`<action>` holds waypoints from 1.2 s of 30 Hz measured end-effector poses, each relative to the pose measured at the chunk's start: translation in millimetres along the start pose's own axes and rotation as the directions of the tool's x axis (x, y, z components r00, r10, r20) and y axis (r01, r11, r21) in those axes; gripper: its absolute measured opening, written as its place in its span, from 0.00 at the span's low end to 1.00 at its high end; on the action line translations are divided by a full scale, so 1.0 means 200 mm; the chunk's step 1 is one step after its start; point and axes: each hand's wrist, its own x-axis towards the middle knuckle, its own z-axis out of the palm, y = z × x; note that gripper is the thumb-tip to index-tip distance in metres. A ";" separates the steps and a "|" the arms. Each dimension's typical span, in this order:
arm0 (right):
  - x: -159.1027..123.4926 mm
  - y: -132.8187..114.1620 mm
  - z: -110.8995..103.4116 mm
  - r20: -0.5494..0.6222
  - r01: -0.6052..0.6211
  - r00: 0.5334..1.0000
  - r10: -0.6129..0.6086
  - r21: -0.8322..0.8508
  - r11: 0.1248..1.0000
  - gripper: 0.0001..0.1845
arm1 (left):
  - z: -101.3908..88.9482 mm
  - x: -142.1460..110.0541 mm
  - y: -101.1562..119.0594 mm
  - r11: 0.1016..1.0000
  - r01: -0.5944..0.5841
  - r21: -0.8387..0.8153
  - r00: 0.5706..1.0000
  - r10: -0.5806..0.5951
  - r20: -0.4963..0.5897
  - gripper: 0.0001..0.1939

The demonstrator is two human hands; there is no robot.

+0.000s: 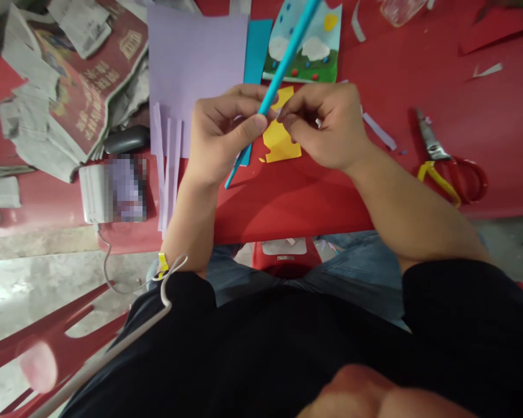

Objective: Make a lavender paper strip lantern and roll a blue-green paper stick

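My left hand [218, 133] is closed around a thin blue stick [285, 65], which looks like a rolled paper tube. The stick slants from the top middle down toward the table's near edge. Close beside it, my right hand [333, 125] has thumb and forefinger pinched together, almost meeting my left fingertips. Something small and pale shows at that pinch, too small to name. Beneath the hands lies a cut piece of yellow paper [283, 145]. Purple paper strips [169, 168] rest by my left wrist, and scissors [438, 148] with red and yellow handles lie right of my right hand.
On the red table [287, 203] lie a purple sheet [196, 58], a blue sheet [258, 49] and a painted picture [307, 58]. Crumpled newspaper [87, 75], a dark oval object [127, 139] and a white device [93, 191] with a cable are at left. Paper scraps [379, 132] lie at right.
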 end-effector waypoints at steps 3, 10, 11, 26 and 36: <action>0.00 -0.02 -0.01 0.007 -0.001 1.000 0.001 -0.003 1.000 0.13 | -0.02 0.02 0.03 0.997 -0.074 0.008 0.997 0.073 0.037 0.19; 0.01 -0.05 -0.02 -0.030 -0.028 0.999 0.028 -0.018 0.999 0.10 | -0.01 0.03 0.06 0.997 -0.058 0.058 0.995 0.053 0.088 0.17; 0.01 -0.04 -0.02 -0.027 -0.014 1.000 0.014 -0.005 1.000 0.09 | 0.00 0.02 0.06 0.997 -0.064 0.049 0.995 0.060 0.075 0.16; 0.02 0.08 0.01 -0.064 -0.068 0.996 0.063 -0.071 0.995 0.15 | 0.00 0.03 -0.10 0.988 -0.121 -0.094 0.992 0.118 -0.034 0.14; 0.00 -0.03 -0.02 0.042 -0.151 0.988 0.151 0.004 0.989 0.08 | 0.04 0.02 0.04 0.976 0.100 -0.194 0.992 -0.114 -0.059 0.10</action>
